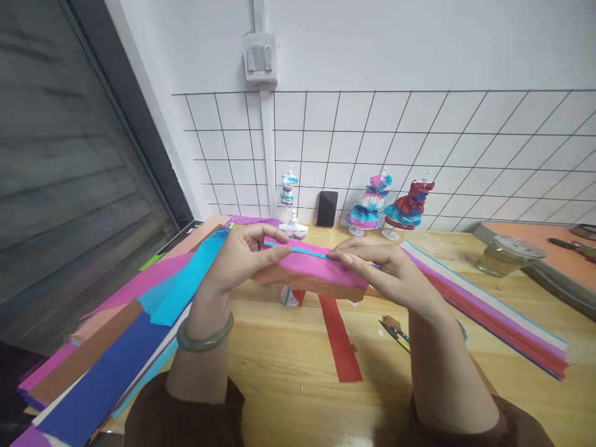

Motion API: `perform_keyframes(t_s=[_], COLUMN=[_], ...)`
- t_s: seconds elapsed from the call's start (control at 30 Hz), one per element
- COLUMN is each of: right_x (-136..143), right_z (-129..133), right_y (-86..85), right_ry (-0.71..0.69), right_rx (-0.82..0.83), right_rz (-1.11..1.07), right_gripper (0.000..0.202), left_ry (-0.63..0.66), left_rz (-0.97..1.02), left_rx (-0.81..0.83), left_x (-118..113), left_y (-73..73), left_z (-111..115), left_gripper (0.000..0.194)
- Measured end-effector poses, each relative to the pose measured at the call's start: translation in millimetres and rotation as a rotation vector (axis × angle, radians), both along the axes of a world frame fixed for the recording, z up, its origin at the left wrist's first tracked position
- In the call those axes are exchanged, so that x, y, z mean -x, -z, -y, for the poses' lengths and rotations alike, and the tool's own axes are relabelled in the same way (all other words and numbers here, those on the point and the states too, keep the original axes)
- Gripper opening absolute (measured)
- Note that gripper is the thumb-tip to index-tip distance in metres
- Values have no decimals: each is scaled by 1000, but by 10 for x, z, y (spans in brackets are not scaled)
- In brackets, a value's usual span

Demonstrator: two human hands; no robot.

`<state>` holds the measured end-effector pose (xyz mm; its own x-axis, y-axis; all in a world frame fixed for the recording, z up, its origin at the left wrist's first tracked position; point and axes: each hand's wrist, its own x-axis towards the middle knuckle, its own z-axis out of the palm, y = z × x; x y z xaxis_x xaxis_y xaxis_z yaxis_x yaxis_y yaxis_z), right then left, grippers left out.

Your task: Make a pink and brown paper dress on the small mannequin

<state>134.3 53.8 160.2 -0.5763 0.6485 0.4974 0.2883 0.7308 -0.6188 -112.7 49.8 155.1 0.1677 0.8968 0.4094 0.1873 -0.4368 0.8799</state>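
Stretched between my two hands is a layered piece of crepe paper [316,268], pink over brown, with a narrow blue strip [310,251] along its top edge. My left hand [249,254] pinches the left end between thumb and fingers. At the other end, my right hand [379,267] grips the same edge with thumb and forefinger. Behind the paper stands a small white dress form [293,227], partly hidden; part of its round base [289,297] shows below. A red paper strip [342,347] lies on the table under the held piece.
Long coloured paper strips [107,372] are piled at left; more strips [493,313] lie at right. Scissors [395,334] rest near my right forearm. Dressed mini forms [367,205], a phone [327,208] and a tape roll [510,254] stand on the wooden table [279,385].
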Motion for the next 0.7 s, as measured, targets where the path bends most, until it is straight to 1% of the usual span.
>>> perform_keyframes(t_s=[0.07,0.13,0.27,0.33,0.47,0.53,0.7], right_x=[-8,-20,-14,18,91,109,115], right_z=[1,-14,-76,-94,-80,-71,-91], right_y=[-1,22,103,124,107,100,130], right_ry=[-16,-9,18,-28,-133,-157,-191], right_rx=[46,122,276,319,326,331,387], right_rz=[30,44,-15,-11,110,159,203], right_gripper=[24,27,29,30,36,38,38], left_ry=[-88,-123,-55,-4,79,93,62], left_rz=[-18,-18,-35,-59,-112,-130,-144], left_rx=[-30,-66,-52,-48,-38,-35,-20], left_x=[-29,-47,-62,-80,-142,-172,-198], left_y=[17,27,29,30,40,43,49], left_z=[-25,-42,-46,-45,-49,-50,-49], left_gripper=[20,19,19,19,19,19,23])
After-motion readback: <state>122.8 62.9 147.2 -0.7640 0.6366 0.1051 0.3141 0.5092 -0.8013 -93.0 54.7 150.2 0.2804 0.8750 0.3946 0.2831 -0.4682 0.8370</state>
